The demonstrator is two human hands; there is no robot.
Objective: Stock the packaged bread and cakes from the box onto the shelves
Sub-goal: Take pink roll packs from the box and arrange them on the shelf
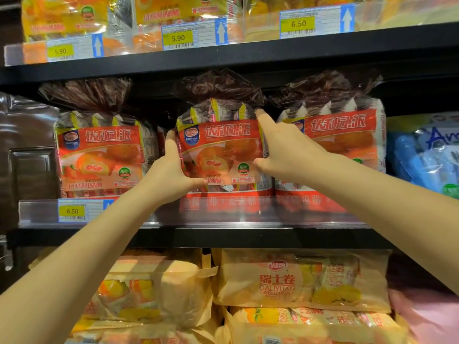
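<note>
A red cake bag [219, 155] with a gathered dark plastic top stands in the middle of the middle shelf [223, 235]. My left hand [173, 172] grips its left side, thumb across the lower front. My right hand [280, 147] holds its right side, forefinger stretched up along the bag's upper corner and thumb on the front. Two matching red bags stand beside it, one on the left [101, 155] and one on the right [340, 150]. The box is out of view.
The top shelf [248, 53] carries yellow-orange cake bags behind price tags reading 5.90 and 6.50. Below lie stacked yellow Swiss roll bags [300, 281]. A blue package [427, 155] sits at the right of the middle shelf. A dark panel stands at far left.
</note>
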